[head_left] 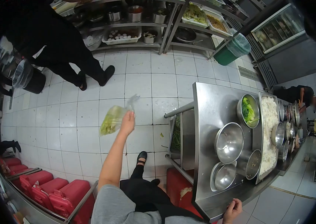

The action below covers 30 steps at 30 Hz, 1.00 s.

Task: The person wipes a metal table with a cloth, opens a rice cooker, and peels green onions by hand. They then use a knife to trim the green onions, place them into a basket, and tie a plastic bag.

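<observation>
My left hand [127, 121] is stretched out over the white tiled floor and pinches the top of a clear plastic bag [112, 119] with pale green chopped vegetables in it. The bag hangs to the left of the hand, in the air. My right hand [233, 210] is low at the near corner of the steel counter [210, 108], fingers curled on its edge. My black shoe [142, 156] shows on the floor below the left arm.
The counter carries steel bowls [229, 142], a bowl of greens [249, 110] and a long tray of rice [268, 130]. Red crates [57, 192] sit at lower left. A person in black [64, 48] stands by steel shelves [143, 26]. A green bin [233, 49] stands beyond.
</observation>
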{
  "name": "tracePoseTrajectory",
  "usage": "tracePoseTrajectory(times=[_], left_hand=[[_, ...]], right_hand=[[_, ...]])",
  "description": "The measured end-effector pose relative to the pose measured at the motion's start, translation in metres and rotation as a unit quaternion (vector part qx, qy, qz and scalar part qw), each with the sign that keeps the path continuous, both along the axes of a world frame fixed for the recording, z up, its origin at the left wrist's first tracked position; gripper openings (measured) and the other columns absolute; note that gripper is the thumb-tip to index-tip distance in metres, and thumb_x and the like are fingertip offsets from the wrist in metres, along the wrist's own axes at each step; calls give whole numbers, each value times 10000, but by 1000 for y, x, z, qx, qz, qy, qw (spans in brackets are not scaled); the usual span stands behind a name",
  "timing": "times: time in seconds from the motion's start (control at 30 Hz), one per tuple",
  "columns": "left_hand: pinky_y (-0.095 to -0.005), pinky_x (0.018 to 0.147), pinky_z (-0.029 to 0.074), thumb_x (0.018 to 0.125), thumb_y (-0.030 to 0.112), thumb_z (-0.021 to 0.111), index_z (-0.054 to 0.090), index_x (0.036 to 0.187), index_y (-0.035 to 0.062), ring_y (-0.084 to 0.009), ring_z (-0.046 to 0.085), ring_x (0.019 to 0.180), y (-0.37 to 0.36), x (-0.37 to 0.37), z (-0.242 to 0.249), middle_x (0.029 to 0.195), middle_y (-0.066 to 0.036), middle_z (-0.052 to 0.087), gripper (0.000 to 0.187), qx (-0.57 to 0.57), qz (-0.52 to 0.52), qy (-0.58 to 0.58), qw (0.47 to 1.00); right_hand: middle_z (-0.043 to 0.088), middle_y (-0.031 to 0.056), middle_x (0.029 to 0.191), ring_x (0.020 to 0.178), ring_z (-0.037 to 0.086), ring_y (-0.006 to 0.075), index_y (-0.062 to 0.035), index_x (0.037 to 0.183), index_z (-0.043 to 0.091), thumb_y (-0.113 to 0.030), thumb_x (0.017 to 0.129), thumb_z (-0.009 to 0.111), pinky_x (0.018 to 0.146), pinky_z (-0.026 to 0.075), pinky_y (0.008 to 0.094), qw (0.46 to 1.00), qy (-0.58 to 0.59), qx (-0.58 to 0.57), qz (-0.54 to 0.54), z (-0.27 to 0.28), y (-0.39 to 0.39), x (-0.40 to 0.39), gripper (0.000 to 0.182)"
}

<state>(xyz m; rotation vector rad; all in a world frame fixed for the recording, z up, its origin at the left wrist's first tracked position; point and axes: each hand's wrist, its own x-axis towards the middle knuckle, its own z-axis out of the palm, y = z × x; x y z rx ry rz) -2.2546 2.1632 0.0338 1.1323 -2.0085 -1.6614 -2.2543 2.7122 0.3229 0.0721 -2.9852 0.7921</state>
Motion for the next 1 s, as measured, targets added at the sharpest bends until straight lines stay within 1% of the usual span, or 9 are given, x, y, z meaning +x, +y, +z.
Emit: tracePoseTrajectory(times=[0.07,0.23,0.37,0.5,0.57,0.67,0.77,0.87,1.0], left_hand=[[-282,400,376,942,312,388,490,954,46,-119,475,504,-7,11,49,660,-36,473,285,130,-5,-18,991],[-231,367,329,938,337,410,456,961,128,-67,375,467,34,13,104,624,45,396,215,315,-61,55,946],[-224,407,324,938,366,420,447,956,146,-72,348,473,137,-9,99,620,49,377,222,385,-65,58,919],[-225,399,323,964,331,349,416,900,120,-63,358,459,201,-31,69,630,31,385,230,451,-103,230,857],[-291,408,361,961,301,353,425,904,88,-139,380,413,239,-35,11,619,-15,446,232,369,-124,166,906],[-380,513,428,939,261,395,455,946,65,-304,499,518,302,-25,-94,694,-106,549,206,32,-127,86,988],[-433,725,439,897,214,439,494,997,38,-419,539,796,318,-30,-79,908,-186,595,210,120,-204,-73,969],[-387,868,396,825,219,529,543,1014,25,-358,513,1001,334,-51,-73,1043,-170,587,272,-77,-265,45,960],[-349,921,372,722,229,628,591,1030,21,-288,526,1024,378,-89,-96,1092,-161,583,373,-175,-402,259,861]], right_hand=[[478,-6,630,486,429,43,2,876,536,-33,865,481,436,336,180,993,-7,-113,-21,-23,22,0,67],[471,-15,615,480,423,38,-1,873,532,-38,868,481,430,322,179,995,-1,-104,-5,-21,15,-1,63],[488,2,605,485,435,55,18,850,560,-12,834,491,458,344,197,995,-1,-99,-19,-16,10,0,77],[476,-12,606,489,433,41,3,873,536,-31,870,483,435,332,181,997,18,-67,14,-19,20,0,63],[477,-11,608,490,433,41,5,873,537,-30,869,484,436,335,181,997,20,-70,11,-19,17,0,63],[484,-7,624,499,440,44,6,876,540,-29,869,483,449,344,181,996,-2,-91,-16,-12,7,1,68],[485,4,622,489,435,53,19,834,562,-17,833,497,450,339,189,993,21,-116,-24,-14,4,0,74],[484,4,633,486,427,51,23,836,558,-13,833,497,448,331,188,994,21,-108,-28,-15,7,0,71],[486,3,640,500,434,50,17,854,551,-19,844,494,456,335,187,993,18,-119,-19,-15,8,0,69]])
